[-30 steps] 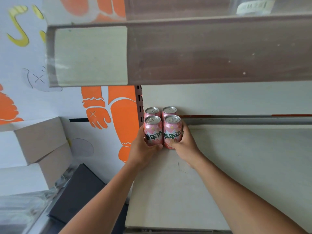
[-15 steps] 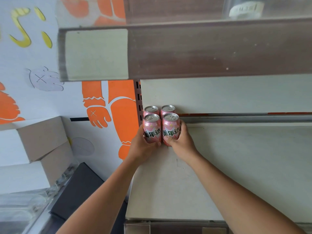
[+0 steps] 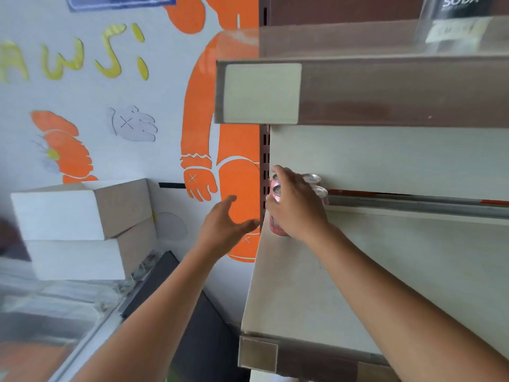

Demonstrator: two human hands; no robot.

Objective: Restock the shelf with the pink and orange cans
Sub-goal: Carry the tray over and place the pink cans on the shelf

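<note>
Cardboard boxes (image 3: 82, 210) lie stacked at far left. Left hand (image 3: 223, 226) hovers beside the shelf edge, fingers spread, holding nothing. Pink cans (image 3: 276, 228) stand in the rear left corner of the shelf (image 3: 385, 271). Right hand (image 3: 298, 208) covers their front, fingers extended and loose; contact cannot be confirmed.

Pink cans (image 3: 276, 228) mostly behind right hand (image 3: 298, 209)

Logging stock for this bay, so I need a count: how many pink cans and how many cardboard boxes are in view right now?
Pink cans: 4, partly hidden behind the right hand
Cardboard boxes: 2, stacked at the left
Total: 6
</note>
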